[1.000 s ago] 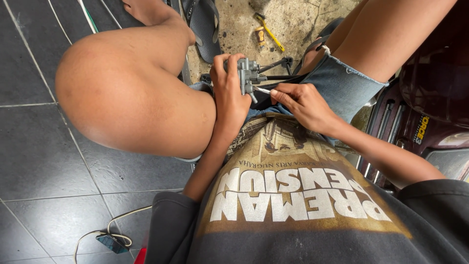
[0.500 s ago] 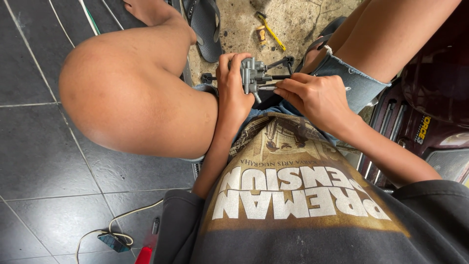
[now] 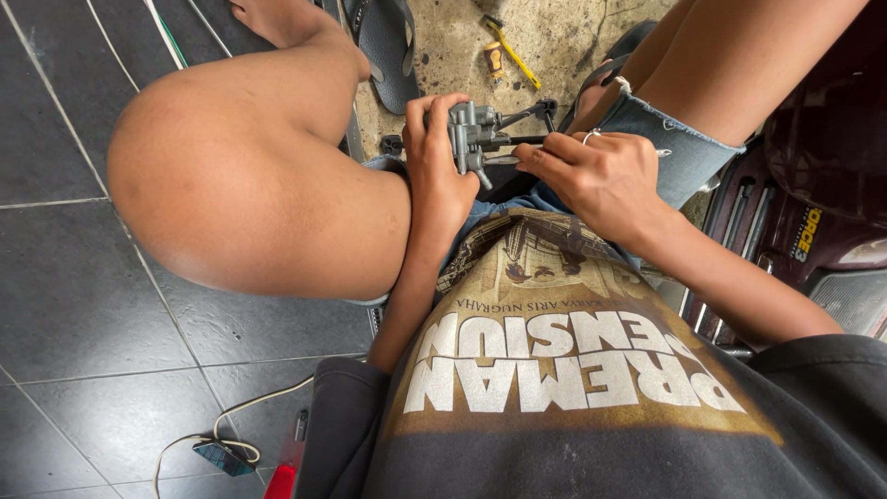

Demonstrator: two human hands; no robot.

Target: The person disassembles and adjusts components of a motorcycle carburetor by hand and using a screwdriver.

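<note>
A dark shirt (image 3: 573,407) bearing a tan panel with white lettering is filling the foreground. Above the lap, the left hand (image 3: 439,176) is gripping a small grey metal part (image 3: 473,139), fingers wrapped around it. The right hand (image 3: 596,176) is pinching a thin tool (image 3: 504,160) against it. Farther off, a yellow-handled tool (image 3: 513,55) is lying on concrete.

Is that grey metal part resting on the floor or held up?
Held up: the left hand grips the grey metal part above the lap.
</note>
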